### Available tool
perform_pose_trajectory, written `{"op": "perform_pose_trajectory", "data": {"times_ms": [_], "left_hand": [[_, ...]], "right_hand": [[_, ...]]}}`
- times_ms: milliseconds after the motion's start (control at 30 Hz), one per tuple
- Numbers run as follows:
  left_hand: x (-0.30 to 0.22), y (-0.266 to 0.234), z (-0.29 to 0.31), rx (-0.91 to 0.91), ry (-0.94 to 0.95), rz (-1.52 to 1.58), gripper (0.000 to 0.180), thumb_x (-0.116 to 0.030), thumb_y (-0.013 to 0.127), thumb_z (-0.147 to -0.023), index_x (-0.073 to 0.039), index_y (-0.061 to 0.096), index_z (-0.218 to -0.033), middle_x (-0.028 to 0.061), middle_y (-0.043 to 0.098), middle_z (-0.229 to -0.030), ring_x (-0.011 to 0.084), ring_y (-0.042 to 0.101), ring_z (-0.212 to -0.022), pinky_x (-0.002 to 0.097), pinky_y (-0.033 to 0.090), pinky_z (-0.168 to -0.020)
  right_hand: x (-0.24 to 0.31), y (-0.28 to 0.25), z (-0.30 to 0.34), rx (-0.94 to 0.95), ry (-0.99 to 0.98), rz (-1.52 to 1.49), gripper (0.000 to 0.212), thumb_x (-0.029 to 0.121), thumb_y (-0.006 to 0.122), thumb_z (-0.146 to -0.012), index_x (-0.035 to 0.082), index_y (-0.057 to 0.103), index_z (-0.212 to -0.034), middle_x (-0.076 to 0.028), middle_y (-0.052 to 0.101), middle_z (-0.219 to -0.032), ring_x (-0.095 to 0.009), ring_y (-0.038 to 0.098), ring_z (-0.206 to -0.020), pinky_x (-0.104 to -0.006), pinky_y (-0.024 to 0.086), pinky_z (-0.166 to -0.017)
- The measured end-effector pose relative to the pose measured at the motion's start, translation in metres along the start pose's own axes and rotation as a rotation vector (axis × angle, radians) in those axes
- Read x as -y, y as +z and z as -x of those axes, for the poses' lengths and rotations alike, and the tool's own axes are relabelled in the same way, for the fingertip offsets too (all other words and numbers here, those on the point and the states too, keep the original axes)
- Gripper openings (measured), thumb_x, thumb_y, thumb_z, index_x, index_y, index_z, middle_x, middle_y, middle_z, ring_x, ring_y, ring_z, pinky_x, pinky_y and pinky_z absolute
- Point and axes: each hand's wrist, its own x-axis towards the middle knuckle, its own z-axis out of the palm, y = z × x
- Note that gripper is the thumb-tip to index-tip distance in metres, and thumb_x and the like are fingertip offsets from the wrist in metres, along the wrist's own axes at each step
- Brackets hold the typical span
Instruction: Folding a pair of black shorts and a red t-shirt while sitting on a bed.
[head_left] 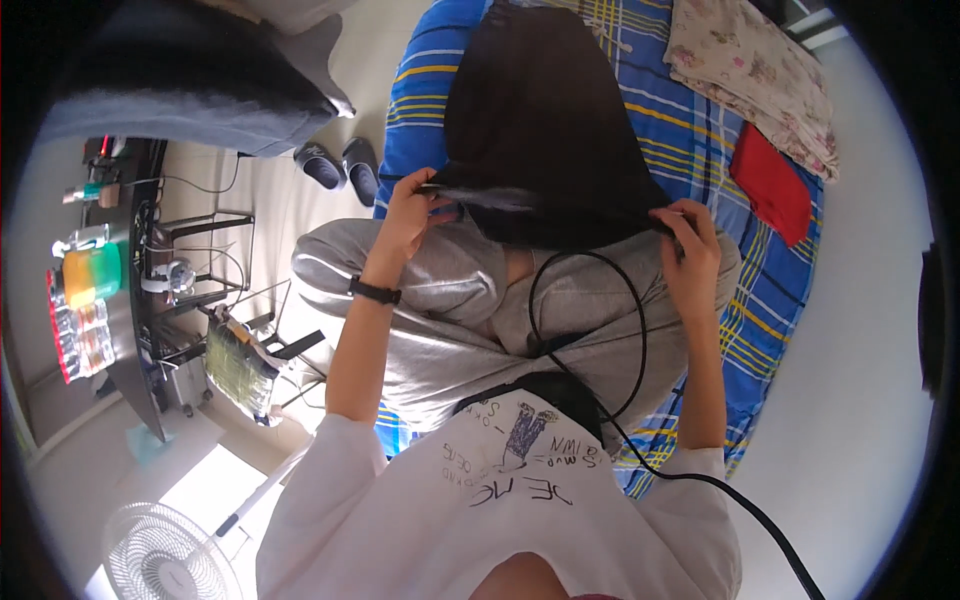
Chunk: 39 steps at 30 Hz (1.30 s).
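1. The bed [770, 300] takes up most of the view, under a blue sheet with yellow and white plaid lines; its smooth, flat weave sags off the edge by the knees
2. A black garment [535, 130] lies spread on the bed in front of the person, soft, matte and roughly bell-shaped, with its near hem lifted over the lap. It could slip or bunch if one side were let go, since only the two corners are held
3. Grey trousers [450, 310] cover the legs, a loose knit that creases
4. A floral cloth [750, 60] and a red folded piece [772, 185] sit at the far right of the bed, well apart from the hands
5. A thin black cable [640, 330] loops across the lap just beneath the hem; it might snag the cloth or a wrist when the fabric is drawn in
6. The left hand [408, 215], with a dark band at the wrist, is closed in a pinch on the hem's left corner
7. The right hand [690, 240] has its fingers curled tight round the right corner
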Motion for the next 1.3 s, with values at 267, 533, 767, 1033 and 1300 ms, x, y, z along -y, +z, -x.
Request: {"op": "perform_pose_trajectory", "data": {"times_ms": [267,533,767,1033,1300], "left_hand": [[-0.012,-0.010,0.027,-0.009,-0.052,0.360,0.039,0.012,0.032,-0.089,0.009,0.051,-0.123,0.0190,0.062,-0.104,0.0264,0.069,-0.088,0.0435,0.058,-0.091],[0.035,0.011,0.013,0.053,-0.046,0.466,0.047,-0.019,0.071,-0.083,0.000,0.058,-0.123,0.0100,0.064,-0.103,0.0251,0.061,-0.105,0.0555,0.046,-0.095],[0.030,0.008,0.048,0.089,-0.068,0.452,0.025,0.005,0.056,-0.087,0.000,0.068,-0.108,0.0043,0.066,-0.097,0.0180,0.064,-0.087,0.0264,0.052,-0.076],[0.020,0.004,0.105,0.029,-0.137,0.529,0.025,-0.007,0.065,-0.088,0.000,0.069,-0.111,0.0044,0.066,-0.104,0.0145,0.064,-0.093,0.0286,0.051,-0.082],[-0.053,-0.003,0.060,0.110,-0.148,0.362,0.039,0.001,0.064,-0.083,-0.005,0.062,-0.121,0.0018,0.059,-0.096,0.0140,0.061,-0.086,0.0302,0.052,-0.073]], "right_hand": [[0.020,-0.015,-0.007,0.006,-0.108,0.138,0.033,-0.012,0.061,-0.082,0.005,0.066,-0.109,-0.013,0.057,-0.108,-0.033,0.065,-0.086,-0.0394,0.051,-0.071],[0.010,0.005,0.016,0.091,-0.144,0.153,0.035,-0.012,0.058,-0.081,0.005,0.066,-0.111,-0.013,0.057,-0.110,-0.036,0.063,-0.091,-0.0424,0.052,-0.077],[0.021,-0.019,0.043,0.092,-0.113,0.127,0.038,-0.014,0.058,-0.078,0.006,0.068,-0.108,-0.012,0.057,-0.108,-0.034,0.063,-0.091,-0.0420,0.052,-0.078],[0.039,-0.015,0.073,0.250,-0.120,0.092,0.036,-0.013,0.062,-0.075,0.006,0.069,-0.105,-0.011,0.058,-0.105,-0.031,0.063,-0.084,-0.0393,0.052,-0.075],[0.033,-0.030,-0.006,0.079,-0.176,0.001,0.030,-0.007,0.062,-0.082,0.004,0.065,-0.110,-0.013,0.059,-0.103,-0.031,0.063,-0.087,-0.0359,0.052,-0.076]]}}
